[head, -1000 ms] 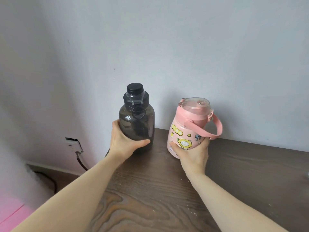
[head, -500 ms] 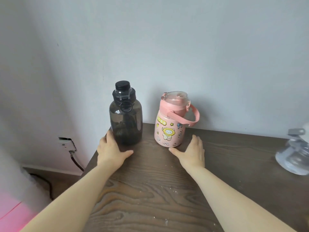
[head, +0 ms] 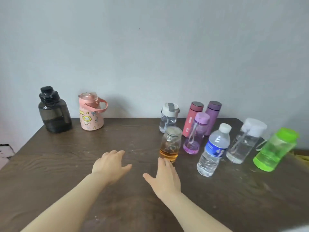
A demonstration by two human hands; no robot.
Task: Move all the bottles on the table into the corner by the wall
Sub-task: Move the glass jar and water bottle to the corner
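**Both hands empty over the table, two bottles in the far left corner**

Your left hand [head: 111, 164] hovers palm down over the middle of the dark wooden table [head: 66, 164]. Its fingers are loosely spread and slightly curled, thumb out to the right, and they hold nothing. Whether the fingertips touch the wood you cannot tell from this view.

Your right hand [head: 164, 177] sits just to its right, also palm down and empty, fingers held fairly close together and pointing far, thumb stretched out to the left. Its fingertips reach just beside the base of the glass jar [head: 170, 144], which has a metal lid and amber liquid at the bottom; whether they touch it is not clear.

In the far left corner, against the wall [head: 150, 56], the black jug [head: 54, 111] stands upright, with the pink cartoon bottle [head: 91, 114] just to its right, the two apart by a small gap.

The other bottles cluster on the right half of the table. Far, near the wall: a clear bottle with a white cap [head: 168, 118], a red flask [head: 192, 119] and a purple flask [head: 213, 114] side by side. In front of those stands a clear purple bottle with a lilac cap [head: 196, 133]. Nearer you and further right: a water bottle with a blue label [head: 214, 149], a clear bottle with a wide white lid [head: 245, 141], and a green bottle [head: 275, 149] at the far right. All stand upright as far as the wide-angle view shows.
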